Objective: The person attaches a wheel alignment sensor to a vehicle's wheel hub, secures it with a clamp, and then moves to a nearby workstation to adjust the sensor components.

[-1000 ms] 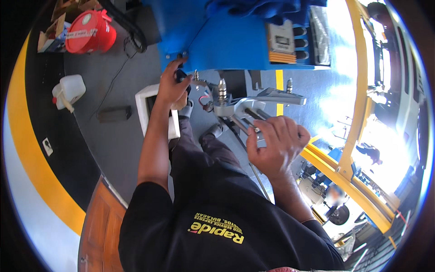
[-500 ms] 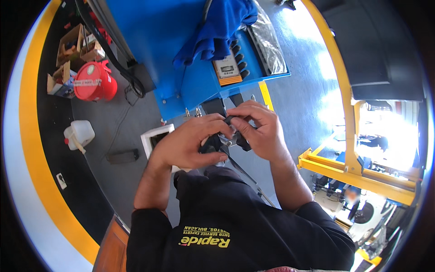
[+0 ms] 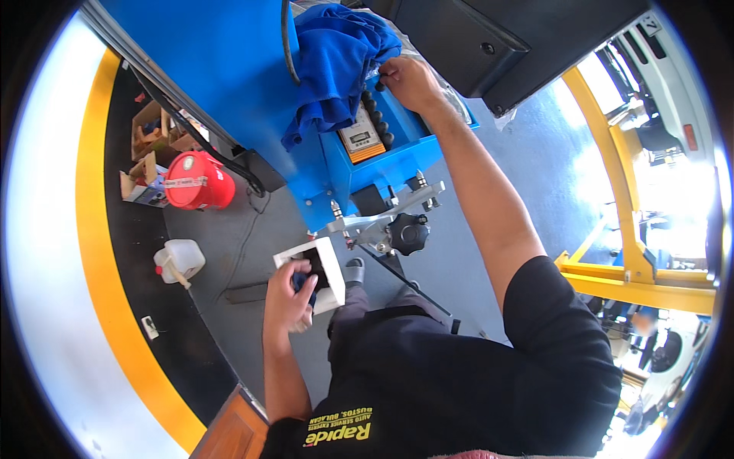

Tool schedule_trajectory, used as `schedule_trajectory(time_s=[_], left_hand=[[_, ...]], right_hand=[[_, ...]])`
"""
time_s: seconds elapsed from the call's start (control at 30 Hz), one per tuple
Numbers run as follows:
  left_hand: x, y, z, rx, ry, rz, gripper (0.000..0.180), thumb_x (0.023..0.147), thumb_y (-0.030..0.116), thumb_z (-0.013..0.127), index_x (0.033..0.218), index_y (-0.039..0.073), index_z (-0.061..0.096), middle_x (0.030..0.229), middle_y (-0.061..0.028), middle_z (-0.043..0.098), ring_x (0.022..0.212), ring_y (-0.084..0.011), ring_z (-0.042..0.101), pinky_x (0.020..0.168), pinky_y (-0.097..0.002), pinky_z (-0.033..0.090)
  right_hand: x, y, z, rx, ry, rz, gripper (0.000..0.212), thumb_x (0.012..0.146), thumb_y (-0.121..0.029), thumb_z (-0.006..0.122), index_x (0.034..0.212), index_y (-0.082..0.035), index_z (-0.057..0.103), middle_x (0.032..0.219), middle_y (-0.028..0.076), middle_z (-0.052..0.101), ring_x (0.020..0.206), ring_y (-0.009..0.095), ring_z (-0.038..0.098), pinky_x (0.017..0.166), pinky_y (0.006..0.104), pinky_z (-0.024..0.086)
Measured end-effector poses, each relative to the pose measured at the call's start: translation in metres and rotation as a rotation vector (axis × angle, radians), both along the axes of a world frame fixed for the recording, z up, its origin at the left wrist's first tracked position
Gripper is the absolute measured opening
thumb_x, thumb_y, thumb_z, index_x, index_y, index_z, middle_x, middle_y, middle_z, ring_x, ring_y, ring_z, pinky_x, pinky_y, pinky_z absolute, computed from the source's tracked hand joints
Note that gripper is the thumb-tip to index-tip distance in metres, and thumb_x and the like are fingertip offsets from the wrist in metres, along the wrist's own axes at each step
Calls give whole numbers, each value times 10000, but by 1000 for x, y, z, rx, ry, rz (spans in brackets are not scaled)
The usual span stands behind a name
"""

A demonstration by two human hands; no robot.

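Note:
My right hand [image 3: 415, 84] reaches over the blue tray [image 3: 428, 147] on the machine and pinches a small black rounded piece. Beside it, a row of black rounded pieces [image 3: 376, 118] runs along the tray. My left hand [image 3: 289, 298] is closed around a dark object of unclear kind, at the near left side of a white open box [image 3: 334, 269]. Between my hands, a silver metal clamp [image 3: 367, 223] with pointed metal pins is mounted in front of the tray. A black lobed knob [image 3: 407, 234] sits on the clamp.
A blue cloth [image 3: 332, 73] drapes over the tray beside a white-and-orange box [image 3: 359, 138]. On the floor at left are a red bucket [image 3: 200, 182], a white jug [image 3: 182, 260] and cardboard boxes [image 3: 144, 180]. A yellow lift frame [image 3: 634, 283] stands at right.
Both hands have left the clamp area. My right hand has moved forward into the tray, while my left hand has dropped to the white box. The clamp and its knob now show plainly.

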State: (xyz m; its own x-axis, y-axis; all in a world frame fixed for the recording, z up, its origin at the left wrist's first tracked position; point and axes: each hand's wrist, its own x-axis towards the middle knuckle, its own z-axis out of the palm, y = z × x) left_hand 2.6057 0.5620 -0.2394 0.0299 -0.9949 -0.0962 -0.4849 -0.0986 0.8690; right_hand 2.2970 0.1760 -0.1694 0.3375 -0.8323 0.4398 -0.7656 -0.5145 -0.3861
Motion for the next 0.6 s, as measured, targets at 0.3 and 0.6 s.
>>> schedule_trajectory(time_s=[0.3, 0.6], left_hand=[[52, 175, -148, 514, -328, 294, 324, 901, 219, 815, 1132, 7, 734, 1043, -190, 791, 997, -352, 771, 895, -415, 591], [40, 223, -250, 819, -179, 150, 389, 883, 323, 823, 1111, 14, 761, 1035, -185, 799, 985, -347, 773, 879, -421, 593]], right_hand=[[-33, 85, 36, 486, 44, 53, 225, 838, -77, 795, 1060, -54, 815, 992, 128, 815, 915, 276, 779, 846, 417, 612], [-39, 101, 30, 531, -53, 184, 347, 849, -73, 851, 1176, -1, 760, 1092, 172, 804, 1000, 291, 780, 920, 409, 617]])
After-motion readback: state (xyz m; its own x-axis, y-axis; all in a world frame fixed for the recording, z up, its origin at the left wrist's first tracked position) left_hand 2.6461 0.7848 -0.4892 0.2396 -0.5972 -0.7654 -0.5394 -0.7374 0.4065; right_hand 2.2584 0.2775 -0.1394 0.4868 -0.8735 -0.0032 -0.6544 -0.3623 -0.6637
